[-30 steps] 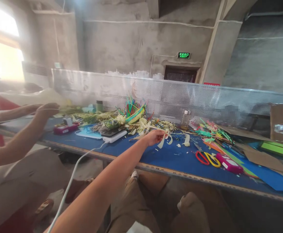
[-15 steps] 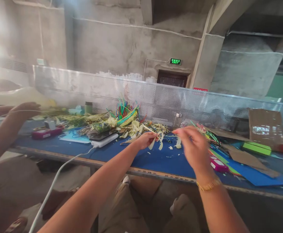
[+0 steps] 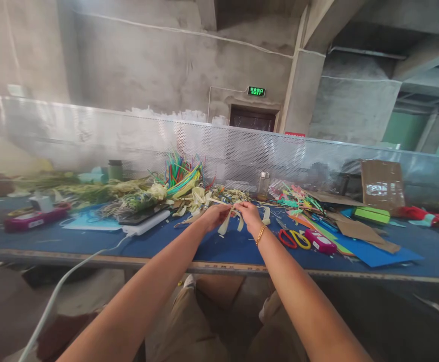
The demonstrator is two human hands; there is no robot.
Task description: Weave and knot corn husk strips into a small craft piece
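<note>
In the head view my left hand (image 3: 216, 216) is closed round a bundle of pale, husk-like strips (image 3: 225, 224) above the blue tabletop (image 3: 189, 245). Loose ends curl down below the fingers, and a straight light piece (image 3: 219, 202) sticks out at the top left. My right hand (image 3: 249, 215), with a gold bracelet at the wrist, pinches at the same bundle, its fingertips close to the left ones. The exact spot gripped is partly covered by the fingers. Red-and-yellow-handled scissors (image 3: 298, 240) lie to the right of my right forearm.
Behind my hands lie husk scraps (image 3: 200, 197) and colourful stems (image 3: 180, 173). A glass bottle (image 3: 263, 186) stands near the perforated screen (image 3: 234, 151). On the left are a white power bank (image 3: 146, 223) with a cable and a magenta box (image 3: 34, 219); another magenta box (image 3: 320, 242) and cardboard (image 3: 370, 231) lie right.
My right hand has come down and left from its raised place to meet the left hand at the bundle. The view has swung right, and the co-worker's hands at the left have gone out of sight.
</note>
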